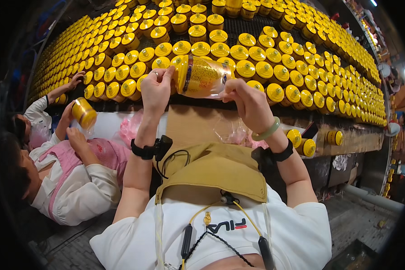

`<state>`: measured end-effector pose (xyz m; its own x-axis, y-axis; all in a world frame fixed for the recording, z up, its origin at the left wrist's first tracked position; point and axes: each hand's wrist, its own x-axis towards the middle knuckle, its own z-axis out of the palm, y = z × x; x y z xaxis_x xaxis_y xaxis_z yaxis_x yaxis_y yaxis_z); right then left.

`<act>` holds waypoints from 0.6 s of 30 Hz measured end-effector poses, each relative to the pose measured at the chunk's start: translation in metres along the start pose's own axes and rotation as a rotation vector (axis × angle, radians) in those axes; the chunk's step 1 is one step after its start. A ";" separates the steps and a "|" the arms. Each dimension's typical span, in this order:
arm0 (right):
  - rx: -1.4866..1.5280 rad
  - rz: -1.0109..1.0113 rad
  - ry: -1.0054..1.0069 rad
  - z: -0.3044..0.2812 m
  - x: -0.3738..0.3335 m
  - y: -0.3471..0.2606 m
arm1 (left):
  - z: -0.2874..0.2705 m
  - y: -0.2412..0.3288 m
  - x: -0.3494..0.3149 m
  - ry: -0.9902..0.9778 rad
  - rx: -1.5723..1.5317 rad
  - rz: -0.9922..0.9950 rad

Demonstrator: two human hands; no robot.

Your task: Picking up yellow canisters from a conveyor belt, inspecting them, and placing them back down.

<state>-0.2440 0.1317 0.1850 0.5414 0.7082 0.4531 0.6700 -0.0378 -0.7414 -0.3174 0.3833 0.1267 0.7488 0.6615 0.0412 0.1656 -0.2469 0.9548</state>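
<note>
A yellow-lidded jar (204,77) with a shiny gold label lies on its side in the air between my hands. My left hand (155,93) has its fingers closed at the lid end. Pinched at the jar's base, my right hand (248,101) grips the edge of a clear plastic film that seems to wrap the jar. Behind it, rows of similar yellow jars (245,69) stand upright on a dark rack. Below my hands is a brown cardboard surface (190,126), with crumpled clear film (229,130) and pink material beside it.
At the left, a co-worker in a pink apron (67,164) handles another yellow jar (84,113). Another person's hand (77,80) reaches toward the rows. Several loose jars (307,147) and a dark phone-like object (310,131) lie at the right of the bench. A grey pipe (373,198) runs lower right.
</note>
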 end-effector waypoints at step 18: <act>-0.099 -0.009 -0.216 0.021 -0.035 0.016 | 0.005 0.008 0.002 0.091 -0.410 -0.170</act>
<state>-0.2623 0.1212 0.1470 0.4209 0.8430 0.3349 0.7265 -0.0922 -0.6810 -0.3109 0.3791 0.1326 0.6705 0.7325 -0.1179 -0.0001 0.1590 0.9873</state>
